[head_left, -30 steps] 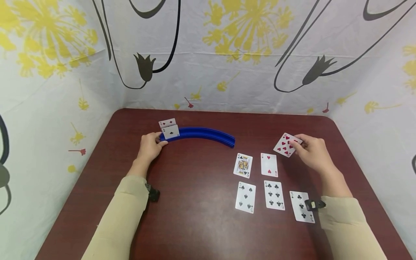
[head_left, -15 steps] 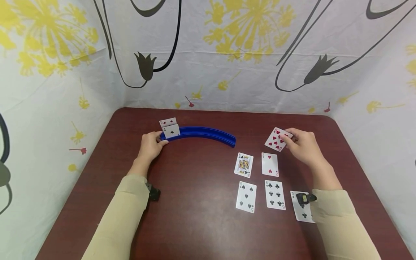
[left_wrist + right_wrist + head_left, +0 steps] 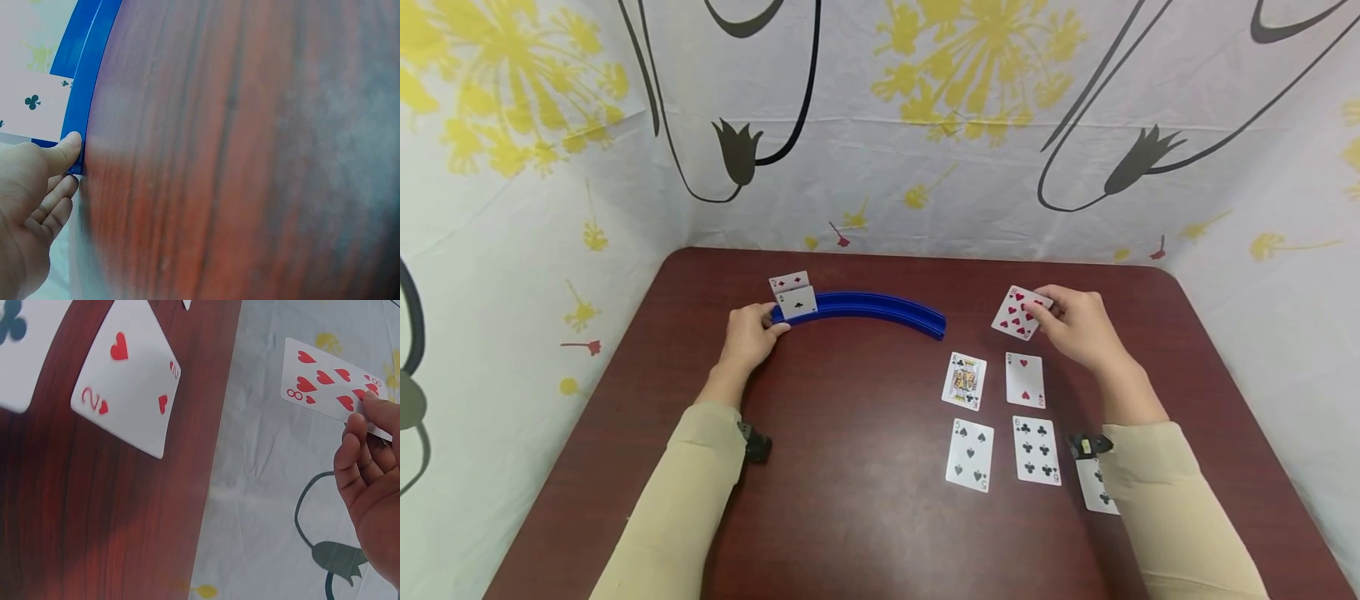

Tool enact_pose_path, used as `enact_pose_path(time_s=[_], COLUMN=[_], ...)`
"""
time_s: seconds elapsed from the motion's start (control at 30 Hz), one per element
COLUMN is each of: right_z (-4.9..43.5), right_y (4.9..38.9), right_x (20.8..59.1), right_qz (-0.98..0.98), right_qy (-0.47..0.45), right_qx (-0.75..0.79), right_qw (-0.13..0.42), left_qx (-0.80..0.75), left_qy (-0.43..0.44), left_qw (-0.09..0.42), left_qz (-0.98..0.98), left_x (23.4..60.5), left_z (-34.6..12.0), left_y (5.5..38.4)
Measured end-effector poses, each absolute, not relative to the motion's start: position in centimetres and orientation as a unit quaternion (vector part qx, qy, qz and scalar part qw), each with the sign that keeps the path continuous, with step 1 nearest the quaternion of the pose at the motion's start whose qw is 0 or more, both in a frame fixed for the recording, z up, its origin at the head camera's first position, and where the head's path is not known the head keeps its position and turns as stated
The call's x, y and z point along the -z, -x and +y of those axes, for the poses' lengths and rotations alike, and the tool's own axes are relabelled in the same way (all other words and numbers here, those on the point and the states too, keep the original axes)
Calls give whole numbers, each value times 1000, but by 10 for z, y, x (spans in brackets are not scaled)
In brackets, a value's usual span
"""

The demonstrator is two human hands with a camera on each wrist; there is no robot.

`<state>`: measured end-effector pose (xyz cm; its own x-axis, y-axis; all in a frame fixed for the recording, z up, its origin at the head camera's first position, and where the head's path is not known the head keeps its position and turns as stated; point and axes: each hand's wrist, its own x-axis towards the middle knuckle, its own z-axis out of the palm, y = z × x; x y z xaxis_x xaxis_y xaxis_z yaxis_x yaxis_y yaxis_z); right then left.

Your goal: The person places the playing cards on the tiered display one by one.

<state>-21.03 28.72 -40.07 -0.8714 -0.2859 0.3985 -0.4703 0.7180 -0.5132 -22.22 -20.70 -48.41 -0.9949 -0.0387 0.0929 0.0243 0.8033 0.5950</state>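
My left hand [image 3: 747, 337] pinches the left end of a curved blue playing-card holder [image 3: 880, 307], thumb over its front edge in the left wrist view. Two cards stand in that end: a club card [image 3: 796, 302] in front and a diamond card [image 3: 788, 282] partly hidden behind it. Between thumb and fingers, my right hand [image 3: 1082, 329] holds the eight of hearts [image 3: 322, 378] by one edge, face toward me. It is raised over the table, right of the holder and beyond the two of hearts [image 3: 1026, 380].
Face up on the brown table [image 3: 850, 500] lie the king of clubs [image 3: 964, 381], five of spades [image 3: 970, 455] and six of clubs [image 3: 1037, 451]. Another club card [image 3: 1096, 492] is partly covered by the right sleeve [image 3: 1172, 500]. A patterned cloth [image 3: 850, 108] hangs behind the table.
My right hand has carried the eight of hearts leftward and a little away from me, toward the holder. The right sleeve now covers more of the club card below. My left hand stays put.
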Motion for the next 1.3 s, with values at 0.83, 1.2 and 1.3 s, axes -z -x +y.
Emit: enact_pose_path(time_s=[0.83,1.2,1.3], right_z=[251,238,234], right_y=[225,230,232], right_x=[405,402,401], right_qz=[-903,-897,-892], right_qy=[-227,-240,-249], right_qx=[-317,-332,-340], right_qw=[181,165,164], left_qx=[315,309,308], left_qy=[-8,-3,-2], left_qw=[51,45,47], left_qz=[-948,-950,-950], left_x=[483,483,482], left_z=[-208,-207,-207], left_y=[222,223,223])
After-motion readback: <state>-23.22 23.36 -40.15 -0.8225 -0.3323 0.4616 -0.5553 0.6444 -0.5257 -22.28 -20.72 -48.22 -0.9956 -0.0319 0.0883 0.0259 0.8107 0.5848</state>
